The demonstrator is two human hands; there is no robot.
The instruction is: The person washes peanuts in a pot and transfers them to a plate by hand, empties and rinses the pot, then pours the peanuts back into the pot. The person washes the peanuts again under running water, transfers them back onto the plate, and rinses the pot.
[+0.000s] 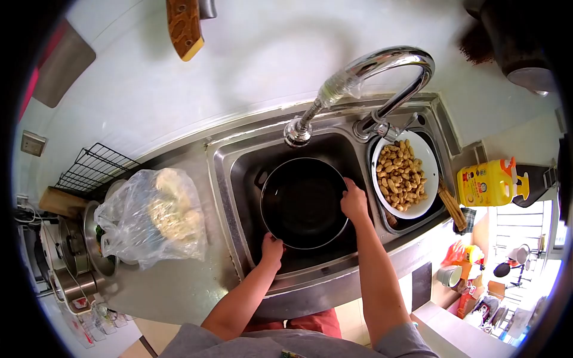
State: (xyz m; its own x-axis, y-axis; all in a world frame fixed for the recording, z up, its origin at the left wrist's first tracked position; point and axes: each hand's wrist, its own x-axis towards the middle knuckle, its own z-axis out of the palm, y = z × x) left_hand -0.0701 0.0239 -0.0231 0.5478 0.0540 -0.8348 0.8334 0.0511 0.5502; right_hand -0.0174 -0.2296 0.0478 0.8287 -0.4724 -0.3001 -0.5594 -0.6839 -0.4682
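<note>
pan [304,206]: black, open side up, in the larger basin [243,212], spray head [297,132] near its far rim.
left grip [273,247]: pinching the pan's near-left rim.
right grip [354,201]: pinching the pan's right rim.
bowl [427,156]: white, holds peanuts [400,176], over the smaller basin [412,225], wooden sticks [452,206] just beside it.
bag [173,218]: clear plastic, pale contents, on the surface [194,292] left of the larger basin.
bottle [479,184]: yellow, right of the smaller basin.

Head view close above, facing down: pan [304,206], sink [248,164].
</note>
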